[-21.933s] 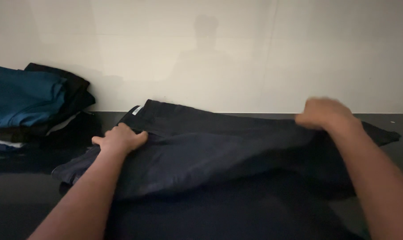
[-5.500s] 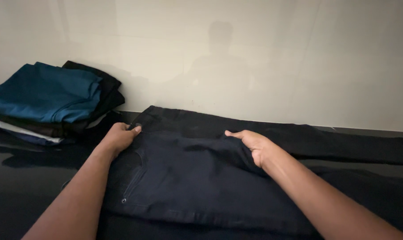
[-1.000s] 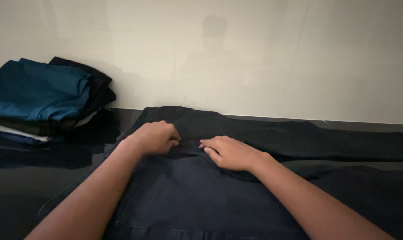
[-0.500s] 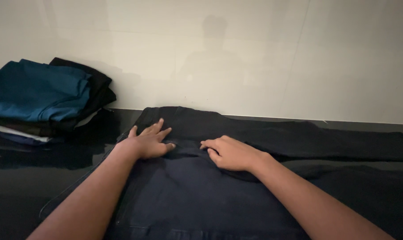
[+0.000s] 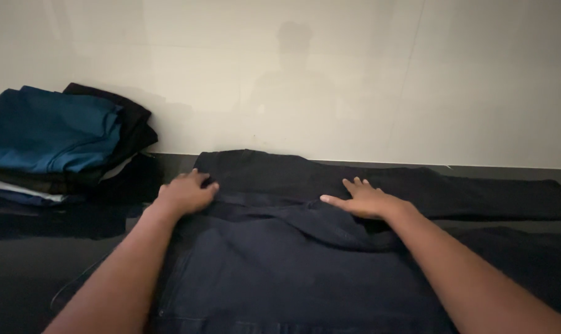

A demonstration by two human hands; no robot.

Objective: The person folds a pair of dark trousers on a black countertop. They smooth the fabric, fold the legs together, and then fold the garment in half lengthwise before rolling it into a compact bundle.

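Trousers (image 5: 280, 272) cut off at btm edge.

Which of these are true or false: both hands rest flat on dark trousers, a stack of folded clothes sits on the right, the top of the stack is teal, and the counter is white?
1. Both the left hand and the right hand lie on the dark trousers: true.
2. The stack of folded clothes is on the right: false, on the left.
3. The stack's top piece is teal: true.
4. The counter is white: false, glossy black.

head view | worn on head | faces forward-down toward wall (image 5: 355, 74) | close range
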